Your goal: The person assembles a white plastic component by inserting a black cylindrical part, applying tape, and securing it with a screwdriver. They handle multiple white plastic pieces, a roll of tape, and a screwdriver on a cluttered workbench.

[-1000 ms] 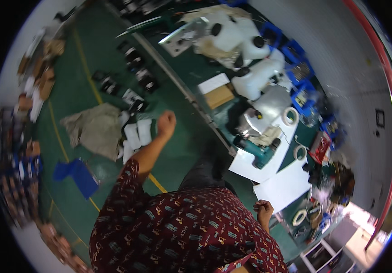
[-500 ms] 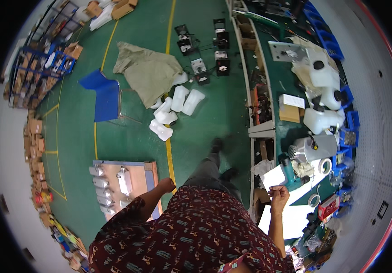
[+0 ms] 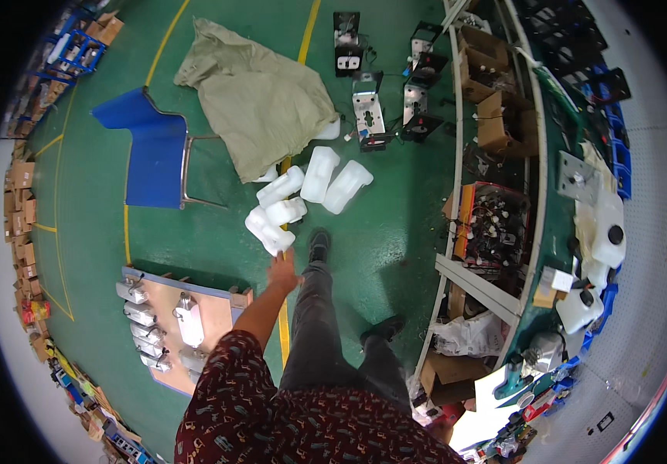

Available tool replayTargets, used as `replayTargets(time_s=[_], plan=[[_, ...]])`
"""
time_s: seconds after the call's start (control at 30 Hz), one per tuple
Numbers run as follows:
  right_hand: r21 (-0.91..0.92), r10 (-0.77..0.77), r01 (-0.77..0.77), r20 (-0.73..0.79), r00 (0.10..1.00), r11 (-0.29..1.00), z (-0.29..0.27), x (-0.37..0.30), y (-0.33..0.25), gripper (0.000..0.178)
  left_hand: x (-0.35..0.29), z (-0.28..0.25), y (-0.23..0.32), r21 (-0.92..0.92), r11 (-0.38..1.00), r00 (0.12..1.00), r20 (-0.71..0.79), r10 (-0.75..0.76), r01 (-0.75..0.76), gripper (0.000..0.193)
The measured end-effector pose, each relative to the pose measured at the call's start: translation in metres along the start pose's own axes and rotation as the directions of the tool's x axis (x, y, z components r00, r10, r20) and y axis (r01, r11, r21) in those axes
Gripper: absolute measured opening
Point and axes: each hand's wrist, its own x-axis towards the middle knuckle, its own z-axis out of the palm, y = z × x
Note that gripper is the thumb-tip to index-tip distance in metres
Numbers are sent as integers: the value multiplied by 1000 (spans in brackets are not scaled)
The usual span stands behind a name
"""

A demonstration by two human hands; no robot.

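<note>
Head view, and closest in, the right hand (image 3: 443,428) is just a blurred patch by the bench (image 3: 556,240); I cannot tell how its fingers stand. Over to the left, a board (image 3: 165,300) bears a row of metal cases (image 3: 142,313). Now the left hand (image 3: 281,274), stretched out above the green floor (image 3: 395,224), fingers spread apart, tips right at the end of the nearest jug (image 3: 266,229)! Touching or just short, I cannot tell. That white jug is 1 of 5 bunched here, and 1 more peeks from under the sheet (image 3: 260,100). Left of the sheet stands the blue chair (image 3: 155,158); farther out, black brackets (image 3: 368,116) cluster near the bench.
</note>
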Motion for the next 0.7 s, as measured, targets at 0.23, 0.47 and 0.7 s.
replayTargets(time_s=[0.23, 0.47, 0.7], plan=[[-225, 206, -160, 194, 959, 961, 50, -35, -59, 18, 178, -27, -38, 255, 964, 997, -28, -69, 74, 126], [-308, 363, -288, 223, 905, 907, 59, -32, -107, 16, 266, 14, -46, 257, 966, 999, -37, -19, 28, 122], [-341, 420, -329, 237, 876, 881, 53, -46, -111, 16, 302, 54, -58, 341, 939, 971, -235, 46, 38, 74]])
